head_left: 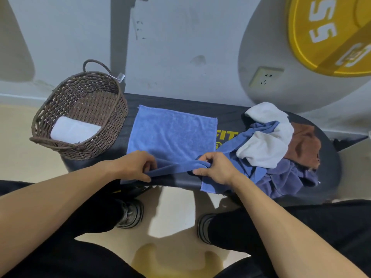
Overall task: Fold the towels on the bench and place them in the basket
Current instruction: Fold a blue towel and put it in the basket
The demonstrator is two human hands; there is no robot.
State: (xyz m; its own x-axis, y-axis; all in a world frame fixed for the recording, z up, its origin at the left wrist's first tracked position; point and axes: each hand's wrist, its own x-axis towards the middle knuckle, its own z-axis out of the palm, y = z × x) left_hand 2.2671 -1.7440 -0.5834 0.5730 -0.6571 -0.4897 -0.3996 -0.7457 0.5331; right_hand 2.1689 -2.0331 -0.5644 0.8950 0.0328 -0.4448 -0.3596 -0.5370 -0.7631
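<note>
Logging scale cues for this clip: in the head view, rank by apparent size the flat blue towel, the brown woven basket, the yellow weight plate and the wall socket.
1. Brown woven basket and flat blue towel: alike, unranked.
2. Yellow weight plate, cropped by the frame, so unsure.
3. White wall socket, clearly smallest.

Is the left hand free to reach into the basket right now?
Probably not yet: the left hand grips the blue towel's near edge. The basket stands open beside it, nothing between.

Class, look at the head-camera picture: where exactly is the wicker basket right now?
The wicker basket stands at the left end of the black bench, directly left of the spread blue towel, with a folded white towel inside.
</note>
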